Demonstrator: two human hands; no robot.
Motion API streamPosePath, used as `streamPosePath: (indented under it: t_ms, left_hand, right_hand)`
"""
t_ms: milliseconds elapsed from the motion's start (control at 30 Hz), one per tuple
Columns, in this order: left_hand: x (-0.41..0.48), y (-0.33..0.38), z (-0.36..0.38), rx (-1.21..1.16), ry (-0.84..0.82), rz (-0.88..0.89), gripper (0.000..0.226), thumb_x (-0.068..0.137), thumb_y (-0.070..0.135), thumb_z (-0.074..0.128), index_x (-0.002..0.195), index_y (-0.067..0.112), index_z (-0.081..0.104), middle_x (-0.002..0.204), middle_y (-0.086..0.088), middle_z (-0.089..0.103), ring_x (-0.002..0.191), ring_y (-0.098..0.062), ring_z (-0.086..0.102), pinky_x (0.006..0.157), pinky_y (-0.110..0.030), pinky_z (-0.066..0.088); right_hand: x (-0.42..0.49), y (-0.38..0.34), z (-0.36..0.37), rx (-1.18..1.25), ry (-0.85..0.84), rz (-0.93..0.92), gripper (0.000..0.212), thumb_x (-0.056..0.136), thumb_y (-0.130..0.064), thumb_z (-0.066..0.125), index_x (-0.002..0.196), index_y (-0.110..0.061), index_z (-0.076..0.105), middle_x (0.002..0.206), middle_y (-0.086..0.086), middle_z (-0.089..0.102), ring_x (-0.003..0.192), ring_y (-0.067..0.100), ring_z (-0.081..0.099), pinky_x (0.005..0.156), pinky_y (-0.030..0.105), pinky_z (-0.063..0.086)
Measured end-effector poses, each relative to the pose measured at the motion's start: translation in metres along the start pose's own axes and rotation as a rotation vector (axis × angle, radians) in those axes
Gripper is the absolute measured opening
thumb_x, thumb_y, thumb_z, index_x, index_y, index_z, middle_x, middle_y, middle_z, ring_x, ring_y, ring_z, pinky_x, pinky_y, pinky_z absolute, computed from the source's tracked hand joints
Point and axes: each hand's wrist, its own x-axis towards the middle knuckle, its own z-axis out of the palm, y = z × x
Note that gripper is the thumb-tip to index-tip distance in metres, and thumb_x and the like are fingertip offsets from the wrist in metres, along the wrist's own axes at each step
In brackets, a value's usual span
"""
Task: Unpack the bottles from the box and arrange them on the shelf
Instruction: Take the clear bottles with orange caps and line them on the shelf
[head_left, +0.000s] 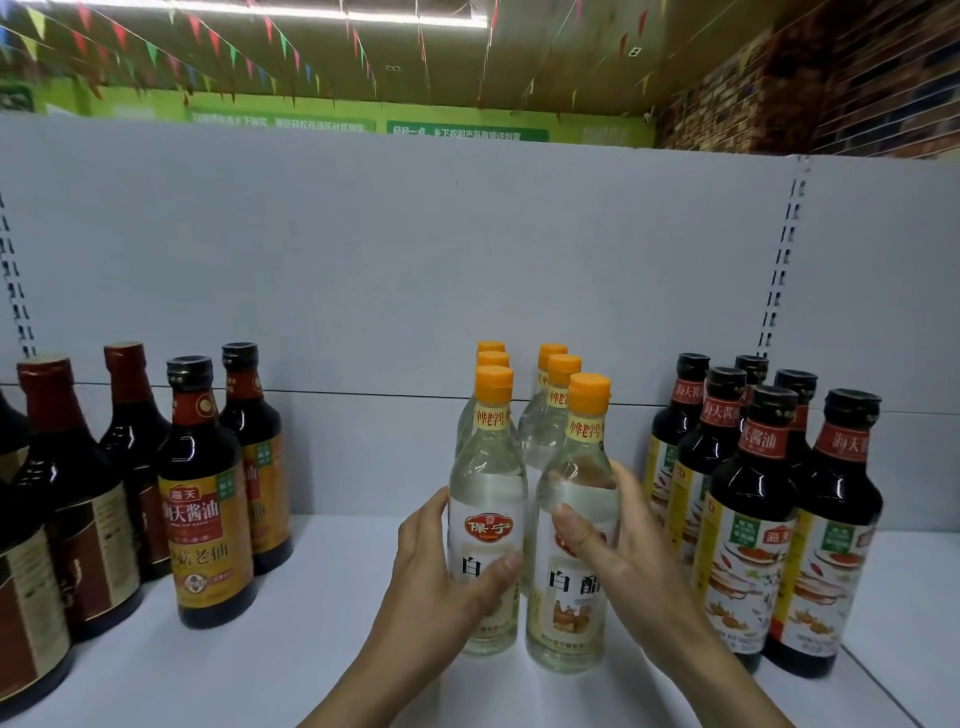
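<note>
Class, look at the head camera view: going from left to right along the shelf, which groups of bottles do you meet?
Dark bottles with red caps → dark soy sauce bottles with orange labels → clear vinegar bottles with orange caps, the front two held by the left hand and right hand → dark soy sauce bottles with white labels.

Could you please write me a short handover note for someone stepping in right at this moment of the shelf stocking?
Left hand: wrapped around the front-left clear bottle, thumb across its label.
Right hand: wrapped around the front-right clear bottle.
Both bottles stand upright on the white shelf, at the front of two rows of orange-capped clear bottles, six in all.
Dark sauce bottles stand in groups to the left and right.
Done: six clear bottles are on the shelf.
Left: let go of the front pair once they line up. The box is out of view, so I cannot tell how many remain.
</note>
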Motion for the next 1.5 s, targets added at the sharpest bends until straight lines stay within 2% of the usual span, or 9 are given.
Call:
streamPosePath:
  t_ms: [133, 267, 467, 600, 700, 833, 933, 1167, 1500]
  left_hand:
    - [0.005, -0.001, 0.002, -0.042, -0.029, 0.033, 0.083, 0.077, 0.06, 0.076, 0.145, 0.055, 0.029, 0.143, 0.019, 0.038, 0.12, 0.006, 0.05, 0.106, -0.034, 0.051]
    - [0.009, -0.008, 0.004, -0.119, -0.077, 0.035, 0.083, 0.07, 0.07, 0.077, 0.138, 0.065, 0.031, 0.135, 0.024, 0.058, 0.127, -0.007, 0.058, 0.104, -0.045, 0.054]
    - [0.008, -0.011, 0.007, -0.177, -0.086, 0.06, 0.075, 0.078, 0.058, 0.077, 0.133, 0.072, 0.027, 0.125, 0.033, 0.063, 0.113, 0.008, 0.064, 0.09, -0.024, 0.057]
    - [0.008, -0.014, 0.009, -0.181, -0.069, 0.046, 0.078, 0.075, 0.06, 0.076, 0.136, 0.068, 0.028, 0.124, 0.031, 0.064, 0.111, 0.008, 0.065, 0.086, -0.023, 0.06]
    - [0.009, -0.016, 0.011, -0.162, -0.045, 0.04, 0.078, 0.073, 0.064, 0.073, 0.134, 0.071, 0.025, 0.123, 0.036, 0.062, 0.108, 0.013, 0.063, 0.079, -0.014, 0.056]
    - [0.011, -0.02, 0.013, -0.13, -0.042, 0.041, 0.085, 0.074, 0.07, 0.072, 0.142, 0.066, 0.021, 0.131, 0.031, 0.06, 0.115, 0.005, 0.064, 0.097, -0.03, 0.058]
    - [0.012, -0.021, 0.013, -0.117, -0.04, 0.037, 0.086, 0.072, 0.073, 0.071, 0.142, 0.066, 0.021, 0.13, 0.029, 0.061, 0.114, 0.004, 0.064, 0.098, -0.034, 0.058]
    - [0.011, -0.025, 0.013, -0.15, -0.05, 0.053, 0.101, 0.062, 0.081, 0.071, 0.145, 0.067, 0.016, 0.137, 0.025, 0.058, 0.121, -0.005, 0.064, 0.101, -0.043, 0.057]
    - [0.008, -0.027, 0.009, -0.131, -0.065, 0.1, 0.103, 0.064, 0.078, 0.074, 0.146, 0.066, 0.013, 0.137, 0.024, 0.059, 0.121, -0.007, 0.064, 0.1, -0.047, 0.056]
  right_hand:
    - [0.006, 0.008, 0.007, -0.04, 0.048, -0.016, 0.053, 0.088, -0.048, 0.07, 0.134, -0.033, 0.049, 0.135, -0.006, 0.049, 0.112, -0.001, 0.065, 0.087, 0.025, 0.06]
    - [0.008, 0.014, 0.011, -0.08, 0.123, -0.065, 0.059, 0.086, -0.049, 0.073, 0.136, -0.034, 0.045, 0.136, -0.008, 0.044, 0.113, -0.009, 0.059, 0.085, 0.013, 0.055]
    - [0.007, 0.027, 0.017, -0.033, 0.133, -0.071, 0.07, 0.072, -0.068, 0.07, 0.134, -0.052, 0.04, 0.142, -0.012, 0.042, 0.125, 0.004, 0.058, 0.099, 0.04, 0.056]
    - [0.007, 0.029, 0.021, -0.098, 0.141, -0.079, 0.061, 0.078, -0.067, 0.065, 0.13, -0.061, 0.033, 0.146, -0.01, 0.043, 0.123, -0.002, 0.058, 0.09, 0.019, 0.056]
    - [0.008, 0.029, 0.025, -0.15, 0.184, -0.092, 0.056, 0.079, -0.075, 0.058, 0.125, -0.071, 0.027, 0.143, -0.016, 0.036, 0.129, 0.002, 0.052, 0.093, 0.02, 0.052]
    - [0.008, 0.028, 0.028, -0.211, 0.236, -0.105, 0.052, 0.079, -0.079, 0.052, 0.12, -0.08, 0.02, 0.137, -0.034, 0.026, 0.133, 0.003, 0.045, 0.088, 0.011, 0.045]
    - [0.008, 0.03, 0.029, -0.241, 0.266, -0.102, 0.062, 0.069, -0.092, 0.046, 0.123, -0.079, 0.018, 0.136, -0.04, 0.022, 0.134, 0.007, 0.047, 0.091, 0.016, 0.045]
    - [0.002, 0.028, 0.028, -0.31, 0.265, -0.09, 0.057, 0.079, -0.08, 0.043, 0.126, -0.081, 0.012, 0.132, -0.049, 0.02, 0.134, -0.003, 0.041, 0.1, 0.023, 0.041]
    - [-0.006, 0.032, 0.022, -0.454, 0.224, -0.041, 0.077, 0.084, -0.081, 0.035, 0.152, -0.056, 0.008, 0.151, -0.024, 0.023, 0.144, 0.003, 0.034, 0.115, 0.039, 0.04]
